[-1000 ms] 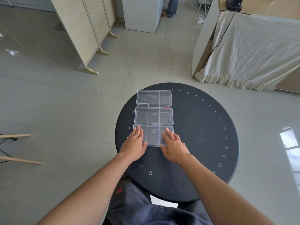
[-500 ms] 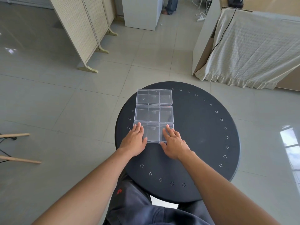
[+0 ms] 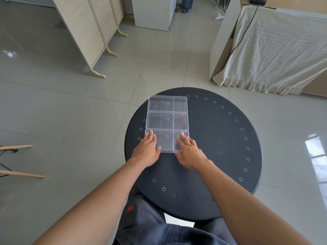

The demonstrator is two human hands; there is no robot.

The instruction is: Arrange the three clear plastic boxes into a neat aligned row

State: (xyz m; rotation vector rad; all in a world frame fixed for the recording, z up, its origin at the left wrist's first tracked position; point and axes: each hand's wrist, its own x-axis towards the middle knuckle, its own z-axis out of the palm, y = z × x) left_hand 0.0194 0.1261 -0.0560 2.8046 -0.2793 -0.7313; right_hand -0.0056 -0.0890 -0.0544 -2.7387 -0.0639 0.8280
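Observation:
Three clear plastic boxes lie one behind the other on the left part of a round black table (image 3: 212,147). The far box (image 3: 167,103) and the middle box (image 3: 167,121) touch, their sides nearly in line. The near box (image 3: 166,141) butts against the middle box and sits slightly wider to the left. My left hand (image 3: 146,151) lies flat on the near box's left end, thumb at its near edge. On the right end rests my right hand (image 3: 189,152), fingers spread on the lid.
The table's right half (image 3: 230,129) is bare, with small hole patterns around the rim. On the floor stand a folding screen (image 3: 88,32) at the back left, a cloth-draped desk (image 3: 274,50) at the back right and wooden legs (image 3: 19,160) at the left.
Both hands have slid the near box a little away from me, snug against the middle box. The two farther boxes have kept their places.

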